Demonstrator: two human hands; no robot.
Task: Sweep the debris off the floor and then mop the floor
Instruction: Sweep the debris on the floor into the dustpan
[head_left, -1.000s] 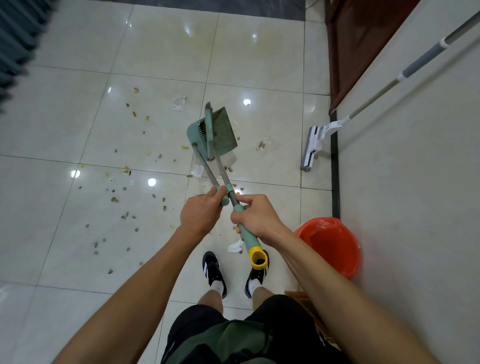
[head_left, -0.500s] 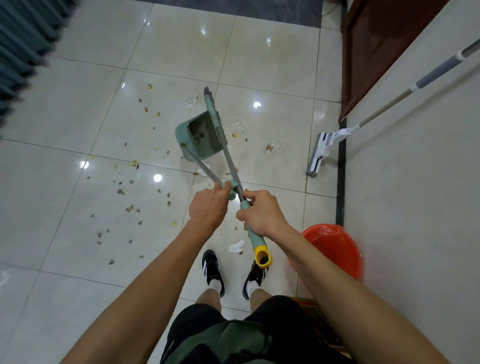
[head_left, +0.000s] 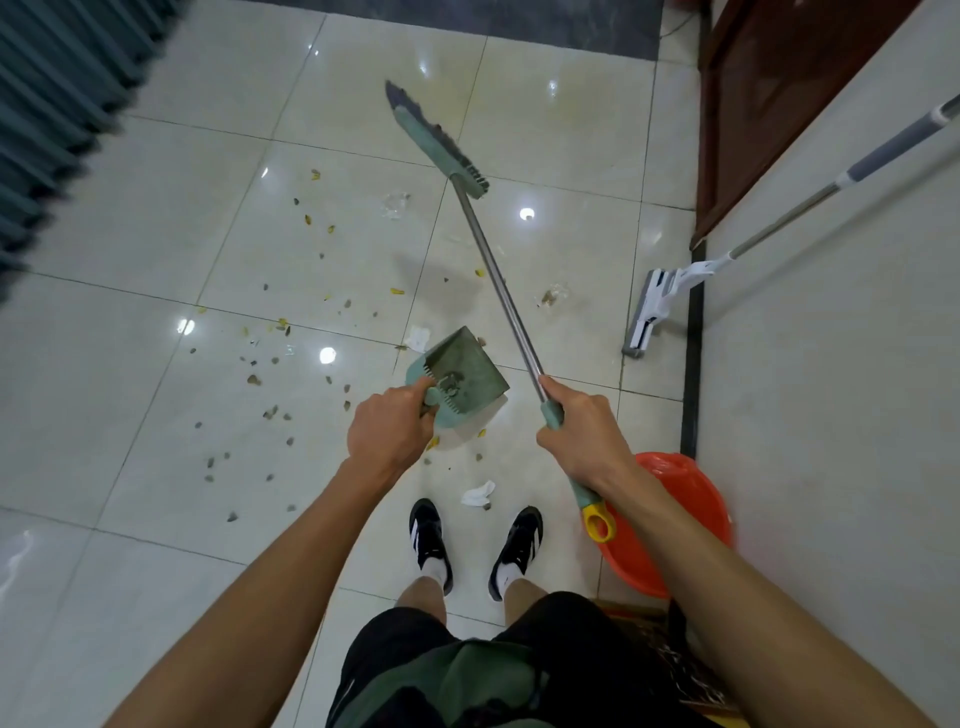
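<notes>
Two tools are in our hands, and the head view, the only one we have, shows both. Our right hand (head_left: 582, 431) has its fingers curled round the green grip of the broom (head_left: 498, 291). The steel shaft runs up and to the left from that fist, away from us, ending in the brush head (head_left: 441, 143), whose bristles look to hover above the tile rather than rest on it, though we cannot be sure. Our left hand (head_left: 389, 431) grips the handle of the dustpan (head_left: 462, 376), whose mouth points forward and to the right.

The debris (head_left: 270, 364) lies scattered mostly left of the pan and well to the left of the broom's long axis, with a few bits (head_left: 548, 296) just to its right and some scraps (head_left: 478, 493) near our shoes. So the brush head sits beyond the mess, and we judge that the coming stroke must pull back toward us and leftward into the pile. The left hand is nearer to the debris, which suits setting the pan down there.

The mop (head_left: 649, 312) leans against the wall on our right, untouched, with the red bucket (head_left: 691, 499) beside our right forearm.
</notes>
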